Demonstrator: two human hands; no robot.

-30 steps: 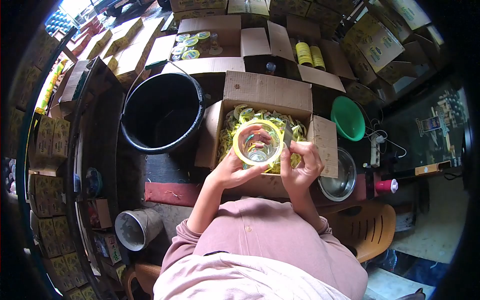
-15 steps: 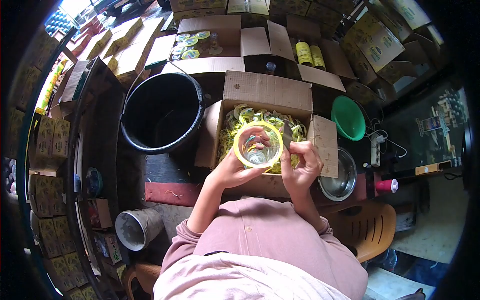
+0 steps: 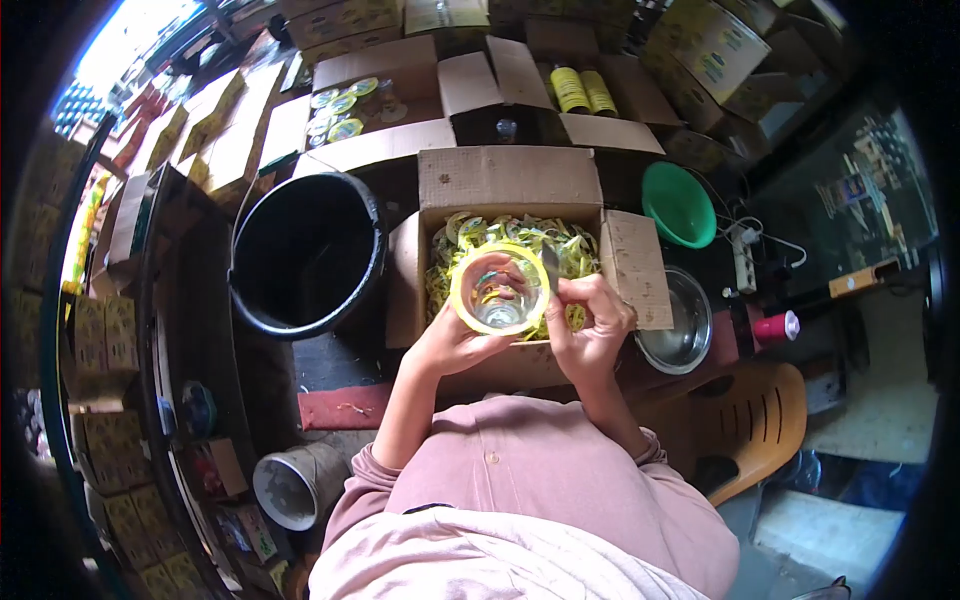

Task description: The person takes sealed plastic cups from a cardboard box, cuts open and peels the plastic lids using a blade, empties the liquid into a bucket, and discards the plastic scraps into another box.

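My left hand (image 3: 455, 340) is wrapped round a clear plastic cup (image 3: 503, 312) with a yellow rim, its mouth tilted up toward me. Fingers show through the cup wall. Beside the rim, my right hand (image 3: 592, 325) is closed in a pinch on a thin dark grey blade, which looks like a knife (image 3: 549, 262); its handle is hidden in the fingers. Both hands are over an open cardboard box (image 3: 510, 180) heaped with yellow and clear plastic scraps (image 3: 575, 250).
A black bucket (image 3: 375, 262) stands left of the box. On the right are a green basin (image 3: 680, 205), a metal bowl (image 3: 700, 320) and a power strip (image 3: 743, 262). Behind are open boxes with lidded cups (image 3: 345, 130) and yellow cup stacks (image 3: 585, 92). A chair (image 3: 785, 410) is at the right.
The view has shifted slightly, so the surroundings sit differently in the frame. The cup and both hands keep nearly the same grip, with the blade still beside the rim.
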